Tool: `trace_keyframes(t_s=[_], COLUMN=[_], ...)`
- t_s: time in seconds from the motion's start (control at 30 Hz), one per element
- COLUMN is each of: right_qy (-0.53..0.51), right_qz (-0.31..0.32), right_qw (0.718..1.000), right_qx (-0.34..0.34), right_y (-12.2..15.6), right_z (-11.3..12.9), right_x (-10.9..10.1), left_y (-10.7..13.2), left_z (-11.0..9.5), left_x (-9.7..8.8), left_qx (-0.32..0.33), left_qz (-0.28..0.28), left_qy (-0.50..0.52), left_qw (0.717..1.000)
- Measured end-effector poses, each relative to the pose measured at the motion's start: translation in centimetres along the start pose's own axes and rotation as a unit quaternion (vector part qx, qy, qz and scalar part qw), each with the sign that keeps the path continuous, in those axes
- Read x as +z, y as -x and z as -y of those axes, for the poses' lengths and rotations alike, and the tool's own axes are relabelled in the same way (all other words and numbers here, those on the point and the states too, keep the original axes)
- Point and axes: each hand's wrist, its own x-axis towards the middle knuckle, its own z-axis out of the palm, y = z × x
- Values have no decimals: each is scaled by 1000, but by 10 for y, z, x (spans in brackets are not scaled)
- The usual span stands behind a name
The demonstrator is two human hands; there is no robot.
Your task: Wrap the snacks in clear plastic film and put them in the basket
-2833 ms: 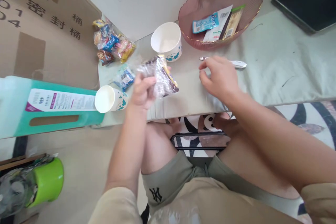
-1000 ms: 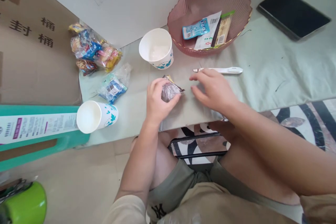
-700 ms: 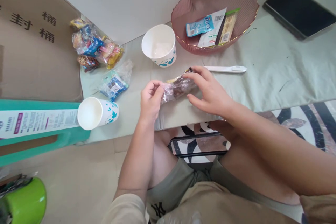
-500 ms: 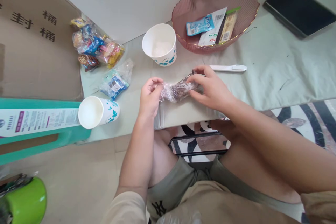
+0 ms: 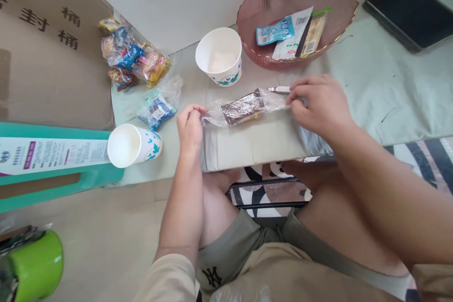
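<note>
A clear plastic snack wrapper (image 5: 244, 107) with a dark brown bar inside lies stretched out flat near the table's front edge. My left hand (image 5: 189, 125) pinches its left end. My right hand (image 5: 320, 104) pinches its right end, fingers closed. A white-handled tool (image 5: 279, 89) lies just behind the wrapper, mostly hidden by my right hand.
A white paper bowl (image 5: 220, 56) stands behind the wrapper, a pink ribbed bowl (image 5: 339, 4) with snack packets beyond it. A paper cup (image 5: 134, 144) lies tipped at the left by a teal box (image 5: 53, 160). Bagged sweets (image 5: 134, 59), a blue packet (image 5: 157, 108), a dark tablet (image 5: 410, 9).
The crumpled wrapper has been pulled out flat between both hands. My right hand moved right, my left hand slightly left.
</note>
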Motion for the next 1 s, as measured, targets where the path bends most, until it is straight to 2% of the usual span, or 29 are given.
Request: trace_keyframes(t_s=[0.1,0.2,0.27,0.33,0.5,0.6,0.7,0.77,0.87,1.0], right_qy=[45,32,15,15,59,52,84,130,171,149], right_qz=[-26,5,44,73,84,107,172,247,351,390], right_qw=[999,998,993,989,985,978,969,951,911,898], right_qx=[5,-61,-109,-127,-137,-172,-153,-131,-135,-136], right_y=[1,0,1,1,6,14,22,25,25,21], right_z=[6,19,27,32,42,52,62,67,71,73], right_x=[-1,1,5,9,0,-14,-24,-27,-30,-34], left_y=[8,16,19,22,37,51,61,66,71,73], left_z=[-4,-9,-11,-13,-20,-22,-24,-27,-32,-35], left_x=[4,7,7,3,-12,-24,-35,-42,-51,-61], left_qx=[117,224,265,301,366,373,345,309,242,182], left_qz=[53,59,45,29,9,-8,5,51,170,303], left_qy=[-66,-132,-142,-149,-175,-197,-256,-301,-357,-399], left_qw=[989,964,953,941,914,907,903,901,886,846])
